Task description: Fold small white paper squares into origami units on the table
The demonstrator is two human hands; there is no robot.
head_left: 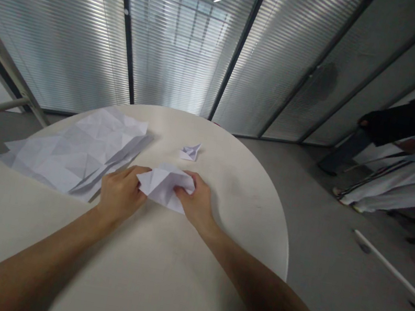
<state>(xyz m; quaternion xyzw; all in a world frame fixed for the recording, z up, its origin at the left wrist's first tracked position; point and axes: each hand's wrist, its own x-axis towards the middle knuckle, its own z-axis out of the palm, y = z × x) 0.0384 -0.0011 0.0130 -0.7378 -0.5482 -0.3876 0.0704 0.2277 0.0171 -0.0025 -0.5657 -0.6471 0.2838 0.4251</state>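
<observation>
A partly folded sheet of white paper point(165, 187) is held between my two hands, just above or on the table. My left hand point(122, 190) has its fingers closed on the sheet's left edge. On the other side, my right hand point(197, 199) pinches the right part, its thumb on top of the paper and the other fingers behind. Beyond my hands sits a small folded paper figure point(190, 151) with a pointed corner. To the left lies a stack of creased white sheets point(87, 148), close to my left hand.
The round white table point(171, 277) has its far edge near a wall of glass with blinds point(180, 55). A metal frame point(10, 69) stands at the left. Two people point(403, 151) are on the right, and a white bar point(391, 268) shows over the floor.
</observation>
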